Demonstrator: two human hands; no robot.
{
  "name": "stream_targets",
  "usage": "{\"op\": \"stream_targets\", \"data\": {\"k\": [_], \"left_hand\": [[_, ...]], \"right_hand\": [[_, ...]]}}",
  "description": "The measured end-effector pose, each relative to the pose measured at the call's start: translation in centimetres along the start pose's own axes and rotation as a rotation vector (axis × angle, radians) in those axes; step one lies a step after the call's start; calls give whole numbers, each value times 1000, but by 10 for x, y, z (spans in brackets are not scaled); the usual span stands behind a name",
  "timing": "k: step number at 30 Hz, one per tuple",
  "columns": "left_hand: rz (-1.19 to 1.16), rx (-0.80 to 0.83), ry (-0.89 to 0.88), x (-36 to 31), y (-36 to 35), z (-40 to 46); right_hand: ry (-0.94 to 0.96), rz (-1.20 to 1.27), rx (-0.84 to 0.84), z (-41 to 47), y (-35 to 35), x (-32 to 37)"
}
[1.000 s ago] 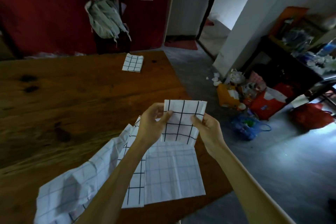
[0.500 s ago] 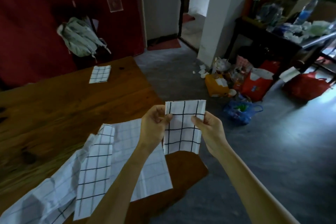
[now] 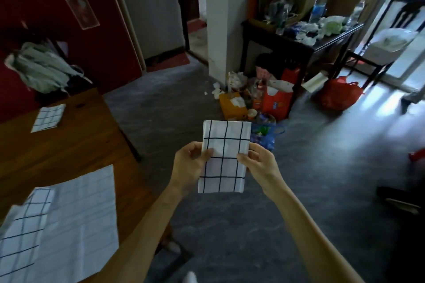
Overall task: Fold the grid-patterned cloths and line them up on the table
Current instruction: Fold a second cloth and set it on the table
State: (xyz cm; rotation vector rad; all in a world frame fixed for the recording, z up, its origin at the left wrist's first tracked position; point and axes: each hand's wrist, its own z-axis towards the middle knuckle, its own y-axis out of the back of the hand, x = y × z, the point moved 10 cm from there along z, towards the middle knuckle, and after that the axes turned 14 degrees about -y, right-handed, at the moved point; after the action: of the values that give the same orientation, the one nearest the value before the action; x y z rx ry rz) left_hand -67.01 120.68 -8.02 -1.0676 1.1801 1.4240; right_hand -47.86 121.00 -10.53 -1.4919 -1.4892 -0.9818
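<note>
I hold a folded white cloth with a black grid (image 3: 224,156) upright in the air, off the table's right side and above the floor. My left hand (image 3: 189,164) pinches its left edge and my right hand (image 3: 258,164) pinches its right edge. On the wooden table (image 3: 69,145) at the left, unfolded grid cloths (image 3: 69,225) lie spread near the front edge. A second folded grid cloth (image 3: 48,117) lies at the table's far end.
A grey-green backpack (image 3: 39,68) hangs by the red wall behind the table. Bags, boxes and litter (image 3: 264,101) crowd the floor by a white pillar. A dark side table (image 3: 299,37) loaded with bottles stands at the right, with a chair (image 3: 386,48) beyond it.
The view has swung to the right, so the table now sits at the left. Both hands still hold the folded cloth, which is now over the floor instead of over the table.
</note>
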Motion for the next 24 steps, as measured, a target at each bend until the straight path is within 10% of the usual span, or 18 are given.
{"op": "stream_targets", "data": {"k": [24], "left_hand": [[-123,-310,45,83,56,321]], "right_hand": [[99,-258,1,328,-75,152]]}}
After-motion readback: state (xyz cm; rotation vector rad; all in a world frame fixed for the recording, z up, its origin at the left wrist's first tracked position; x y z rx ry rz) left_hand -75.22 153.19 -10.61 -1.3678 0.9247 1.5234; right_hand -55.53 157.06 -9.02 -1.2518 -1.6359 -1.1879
